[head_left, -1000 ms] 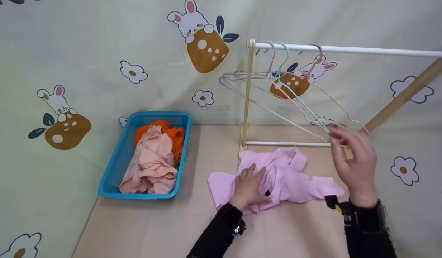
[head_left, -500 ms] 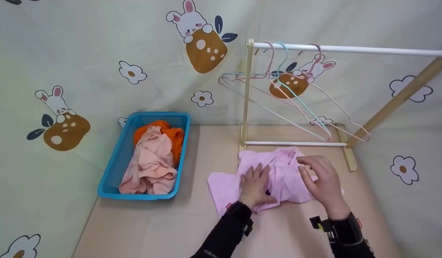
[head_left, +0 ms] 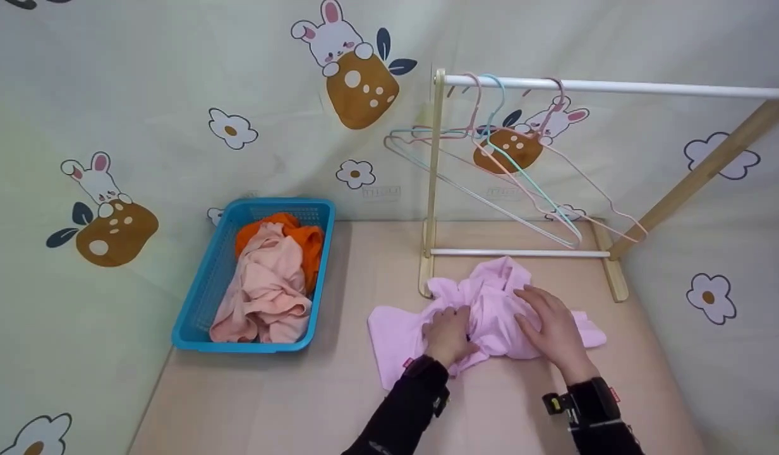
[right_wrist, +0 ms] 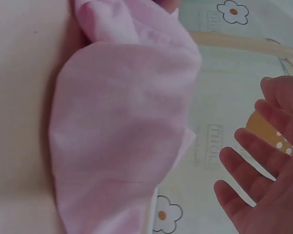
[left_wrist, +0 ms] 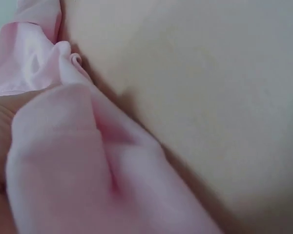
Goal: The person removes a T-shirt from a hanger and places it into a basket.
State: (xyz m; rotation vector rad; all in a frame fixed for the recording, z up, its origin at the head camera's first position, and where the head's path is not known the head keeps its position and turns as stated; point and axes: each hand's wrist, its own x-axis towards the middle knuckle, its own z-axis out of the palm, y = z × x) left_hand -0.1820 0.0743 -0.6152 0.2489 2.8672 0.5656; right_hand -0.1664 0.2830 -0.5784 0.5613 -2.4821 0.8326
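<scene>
A pink garment (head_left: pixel 503 316), perhaps a shirt, lies crumpled on the table, with one flat part spread to the left and a sleeve-like end at the right. My left hand (head_left: pixel 448 335) grips a bunched fold near its middle, with the fingers curled into the cloth. In the left wrist view, folds of the garment (left_wrist: pixel 63 161) cover most of that hand. My right hand (head_left: pixel 550 328) hovers over the garment's right side, its fingers spread and slightly bent. The right wrist view shows this hand (right_wrist: pixel 268 161) apart from the cloth, holding nothing.
A blue basket (head_left: pixel 326 272) at the left holds a peach garment (head_left: pixel 269 278) and an orange one (head_left: pixel 313 246). Behind the pink garment stands a rack with a white top bar (head_left: pixel 667 88). Several hangers hang from it, including a teal hanger (head_left: pixel 528 180).
My right hand has come down and left from the hangers to above the pink garment. The fingers of my left hand have curled, drawing the cloth together. The hangers have swung slightly.
</scene>
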